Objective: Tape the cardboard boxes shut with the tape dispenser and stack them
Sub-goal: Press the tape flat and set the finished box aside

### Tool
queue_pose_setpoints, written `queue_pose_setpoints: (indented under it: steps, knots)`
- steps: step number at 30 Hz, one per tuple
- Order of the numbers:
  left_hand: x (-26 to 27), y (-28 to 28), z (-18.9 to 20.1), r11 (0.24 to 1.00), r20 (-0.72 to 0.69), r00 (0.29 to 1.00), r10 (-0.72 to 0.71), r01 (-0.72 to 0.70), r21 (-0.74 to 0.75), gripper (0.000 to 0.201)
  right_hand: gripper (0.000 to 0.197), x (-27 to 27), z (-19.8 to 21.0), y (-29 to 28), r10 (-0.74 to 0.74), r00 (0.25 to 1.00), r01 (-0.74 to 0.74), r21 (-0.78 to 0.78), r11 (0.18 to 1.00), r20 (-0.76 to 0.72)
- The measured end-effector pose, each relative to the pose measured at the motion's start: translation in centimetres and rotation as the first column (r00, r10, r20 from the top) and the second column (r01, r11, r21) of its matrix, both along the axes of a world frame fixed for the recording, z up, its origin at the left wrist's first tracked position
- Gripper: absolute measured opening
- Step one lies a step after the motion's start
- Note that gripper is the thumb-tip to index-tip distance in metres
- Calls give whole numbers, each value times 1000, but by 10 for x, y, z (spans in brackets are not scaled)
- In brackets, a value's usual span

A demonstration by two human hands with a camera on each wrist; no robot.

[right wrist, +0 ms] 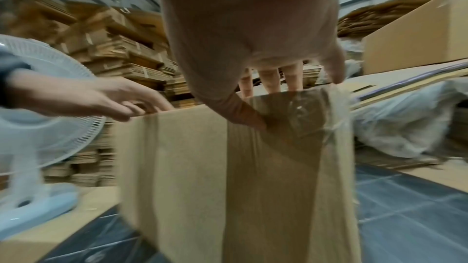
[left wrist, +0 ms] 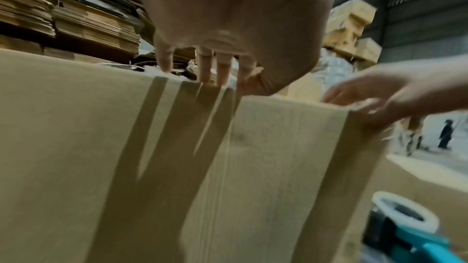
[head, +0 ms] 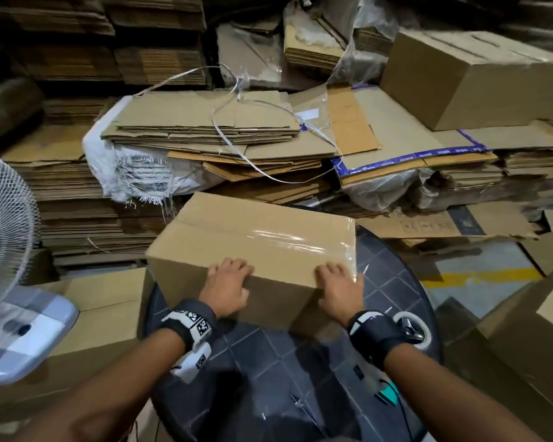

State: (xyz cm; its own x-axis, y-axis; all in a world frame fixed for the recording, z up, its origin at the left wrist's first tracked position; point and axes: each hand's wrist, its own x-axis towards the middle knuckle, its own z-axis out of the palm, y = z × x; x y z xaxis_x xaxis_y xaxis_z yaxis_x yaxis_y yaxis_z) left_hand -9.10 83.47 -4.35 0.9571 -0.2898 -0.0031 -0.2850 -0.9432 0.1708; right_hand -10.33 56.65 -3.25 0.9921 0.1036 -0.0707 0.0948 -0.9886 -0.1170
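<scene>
A closed cardboard box [head: 253, 231] stands on a round dark table [head: 268, 362]. Clear tape [head: 300, 242] runs across its top near the right end and down the near face. My left hand [head: 227, 282] lies over the near top edge, fingers on top and thumb on the front face. My right hand [head: 337, 285] lies the same way over the taped corner, its thumb on the tape [right wrist: 303, 117]. The tape dispenser [head: 412, 333], with a teal handle, lies on the table behind my right wrist and also shows in the left wrist view [left wrist: 402, 219].
A white fan [head: 4, 218] stands at the left on a cardboard box [head: 109, 301]. Stacks of flattened cardboard [head: 205, 129] fill the back. A taped box [head: 470, 78] sits on them at the back right. More cardboard [head: 540, 330] crowds the right side.
</scene>
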Motion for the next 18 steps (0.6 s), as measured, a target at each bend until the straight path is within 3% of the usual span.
queue_pose_setpoints:
  steps: [3, 5, 8, 10, 11, 13, 15, 18]
  knots:
    - [-3, 15, 6, 971, 38, 999, -2, 11, -239, 33, 42, 11, 3, -9, -128, 991, 130, -75, 989, 24]
    - [6, 42, 10, 937, 125, 969, 212, -165, -308, 29, 40, 10, 4, 1, -110, 994, 112, -103, 988, 26]
    - [19, 95, 13, 816, 106, 827, 552, -509, -273, 51, 45, 1, 2, 33, 72, 997, -70, -68, 995, 31]
    - [28, 129, 9, 687, -86, 748, 658, -643, -339, 71, 46, -4, 0, 59, 165, 985, -163, -34, 986, 57]
    - [32, 142, 5, 611, -220, 721, 657, -680, -405, 74, 46, -4, -1, 70, 187, 980, -186, -24, 982, 66]
    - [29, 153, 2, 526, -404, 697, 593, -715, -461, 51, 44, 0, 0, 90, 200, 978, -199, -18, 980, 57]
    - [24, 155, -3, 555, -401, 733, 549, -679, -481, 33, 46, 8, 1, 100, 183, 982, -182, -13, 983, 38]
    - [13, 141, -4, 590, -407, 776, 482, -631, -503, 28, 46, 22, -2, 95, 55, 997, -55, -9, 998, 47]
